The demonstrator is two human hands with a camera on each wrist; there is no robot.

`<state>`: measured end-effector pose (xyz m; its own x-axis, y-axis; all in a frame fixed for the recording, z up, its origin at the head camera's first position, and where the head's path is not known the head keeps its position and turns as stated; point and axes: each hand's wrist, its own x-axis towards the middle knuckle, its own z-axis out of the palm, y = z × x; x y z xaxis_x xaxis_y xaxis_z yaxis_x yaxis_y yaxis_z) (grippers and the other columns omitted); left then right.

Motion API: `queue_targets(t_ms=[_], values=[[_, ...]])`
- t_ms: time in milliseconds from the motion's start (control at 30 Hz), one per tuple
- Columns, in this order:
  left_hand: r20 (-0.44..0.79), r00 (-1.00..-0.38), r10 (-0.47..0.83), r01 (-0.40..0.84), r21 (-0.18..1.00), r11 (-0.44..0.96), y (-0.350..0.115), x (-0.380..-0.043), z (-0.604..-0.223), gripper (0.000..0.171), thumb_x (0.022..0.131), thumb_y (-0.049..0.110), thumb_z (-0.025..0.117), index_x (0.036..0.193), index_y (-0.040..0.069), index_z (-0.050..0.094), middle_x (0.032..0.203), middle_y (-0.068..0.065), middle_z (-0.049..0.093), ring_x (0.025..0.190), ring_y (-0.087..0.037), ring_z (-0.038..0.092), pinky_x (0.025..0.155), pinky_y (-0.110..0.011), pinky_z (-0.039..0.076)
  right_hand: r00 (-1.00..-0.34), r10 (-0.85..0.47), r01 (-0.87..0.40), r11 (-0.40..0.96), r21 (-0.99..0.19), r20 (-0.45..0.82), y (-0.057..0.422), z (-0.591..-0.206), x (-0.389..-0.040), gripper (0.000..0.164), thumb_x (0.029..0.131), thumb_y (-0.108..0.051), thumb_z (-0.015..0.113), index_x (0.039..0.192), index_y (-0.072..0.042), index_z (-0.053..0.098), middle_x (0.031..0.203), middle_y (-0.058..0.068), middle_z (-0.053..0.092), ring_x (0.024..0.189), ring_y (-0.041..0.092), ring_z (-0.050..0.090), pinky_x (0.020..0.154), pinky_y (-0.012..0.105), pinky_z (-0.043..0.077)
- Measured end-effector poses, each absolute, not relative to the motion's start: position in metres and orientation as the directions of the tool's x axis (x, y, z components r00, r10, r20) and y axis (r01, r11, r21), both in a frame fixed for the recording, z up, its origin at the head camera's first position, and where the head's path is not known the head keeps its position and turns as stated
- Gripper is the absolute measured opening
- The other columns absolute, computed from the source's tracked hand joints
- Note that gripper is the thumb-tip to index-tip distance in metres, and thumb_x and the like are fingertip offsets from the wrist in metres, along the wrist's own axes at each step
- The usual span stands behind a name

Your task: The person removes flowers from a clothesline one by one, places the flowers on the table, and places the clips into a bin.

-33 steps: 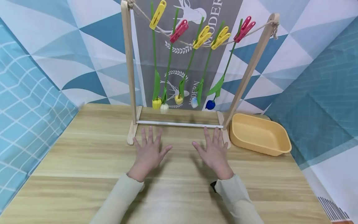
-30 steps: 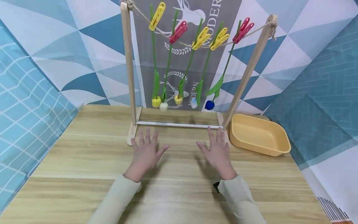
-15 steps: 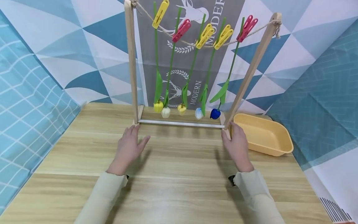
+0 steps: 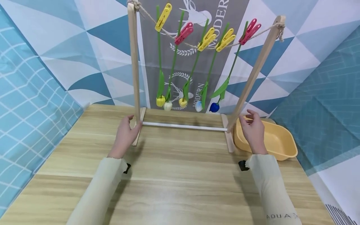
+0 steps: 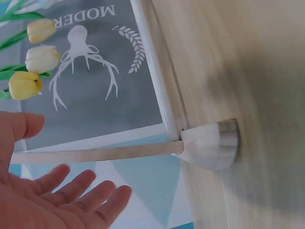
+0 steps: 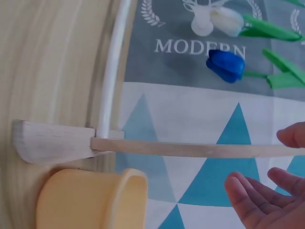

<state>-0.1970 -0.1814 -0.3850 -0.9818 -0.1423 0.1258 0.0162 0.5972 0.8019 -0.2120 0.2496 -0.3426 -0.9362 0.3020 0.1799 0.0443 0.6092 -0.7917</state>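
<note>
So the rack [image 4: 184, 126] is standing upright toward the back of the table [image 4: 168, 181], wooden posts with a white bar across the bottom. Left hand [image 4: 125, 134] is at the foot of the left post [image 4: 134, 62], right hand [image 4: 254, 131] low beside the right post [image 4: 254, 71]. Both have thumb and fingers loosely curved and spread well apart, posts passing between them in the wrist views, no grip on anything; can't tell if the left thumb touches. Five tulips hang heads-down off the rope [image 4: 262, 32], each on its own clothespin, three yellow and two red. Left to right the blooms go yellow, white, yellow, pale blue-and-white, dark blue. There's a yellow-orange tub [image 4: 277, 140] just right of the rack, partly hidden by the right hand. Blue-and-white triangle backdrop [image 4: 112, 40] behind, with a grey deer-and-"MODERN" strip, and the person's sleeves [image 4: 274, 187] are pale.
</note>
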Motion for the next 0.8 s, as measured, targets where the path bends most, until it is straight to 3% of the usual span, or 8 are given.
queue_targets(t_ms=[200, 500, 800], values=[[0.149, -0.971, -0.186, 0.037, 0.865, 0.5, -0.186, -0.219, -0.377, 0.069, 0.093, 0.039, 0.052, 0.144, 0.004, 0.025, 0.147, -0.02, 0.032, 0.135, -0.038, 0.032, 0.107, -0.052, 0.033, -0.96, 0.263, 0.074, 0.566, -0.821, 0.095, 0.253, -0.337, -0.232, 0.069, 0.091, -0.048, 0.051, 0.145, -0.011, 0.029, 0.137, 0.019, 0.046, 0.123, 0.032, 0.049, 0.1, 0.048, 0.043], [0.178, -0.971, -0.161, 0.065, 0.84, 0.538, -0.188, -0.246, -0.376, 0.071, 0.092, 0.039, 0.054, 0.145, 0.001, 0.025, 0.146, -0.021, 0.034, 0.132, -0.039, 0.036, 0.106, -0.05, 0.035, -0.972, 0.214, 0.033, 0.536, -0.844, 0.098, 0.253, -0.342, -0.257, 0.07, 0.091, -0.042, 0.055, 0.146, -0.008, 0.025, 0.134, 0.022, 0.048, 0.122, 0.033, 0.051, 0.101, 0.047, 0.043], [0.235, -0.951, -0.199, 0.104, 0.854, 0.51, -0.184, -0.26, -0.381, 0.047, 0.095, 0.028, 0.051, 0.134, 0.002, 0.044, 0.132, -0.021, 0.05, 0.122, -0.036, 0.049, 0.098, -0.047, 0.044, -0.959, 0.245, 0.018, 0.564, -0.826, 0.146, 0.252, -0.348, -0.268, 0.056, 0.095, -0.033, 0.051, 0.142, -0.007, 0.034, 0.124, 0.023, 0.054, 0.113, 0.034, 0.055, 0.095, 0.046, 0.048]])
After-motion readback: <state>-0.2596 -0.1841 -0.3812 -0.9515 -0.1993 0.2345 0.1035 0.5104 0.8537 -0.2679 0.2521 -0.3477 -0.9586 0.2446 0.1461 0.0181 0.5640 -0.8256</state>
